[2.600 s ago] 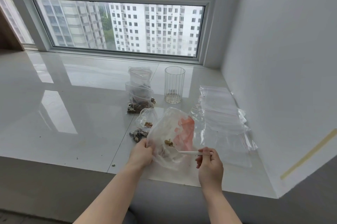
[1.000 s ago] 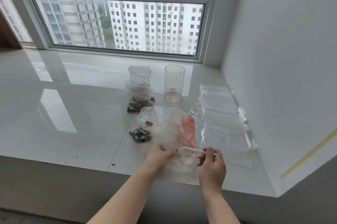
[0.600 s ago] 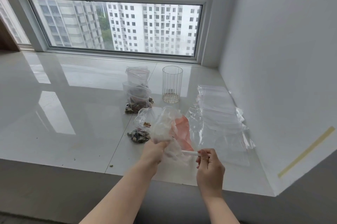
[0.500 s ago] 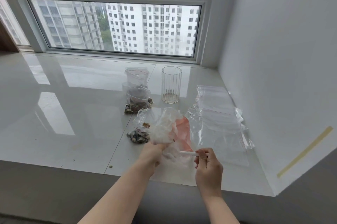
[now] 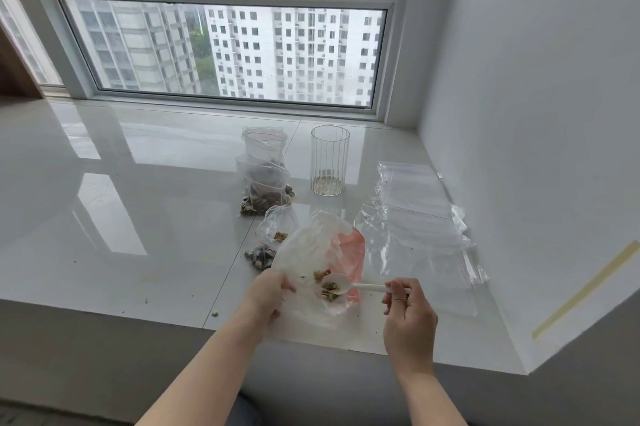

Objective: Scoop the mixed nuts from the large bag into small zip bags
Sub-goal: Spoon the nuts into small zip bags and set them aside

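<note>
We see left hand [image 5: 268, 294] fingers gripping large bag [image 5: 311, 252] edge; right hand [image 5: 408, 318] fingers pinch white spoon [image 5: 346, 285], its bowl with nuts [image 5: 329, 287] inside the bag.

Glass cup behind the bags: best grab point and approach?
Grip the glass cup around mid-wall, coming from its right: it stands upright, straight-sided, open on top. The small bags crowd its left, while the sill to its right is bare.

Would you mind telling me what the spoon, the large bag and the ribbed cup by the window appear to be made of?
Spoon: likely plastic, matte white, thin moulded handle.
Large bag: thin plastic film, cloudy and crinkled, with an orange patch.
Ribbed cup: clear with vertical ribs and glossy highlights; glass or hard plastic, cannot tell which.
</note>
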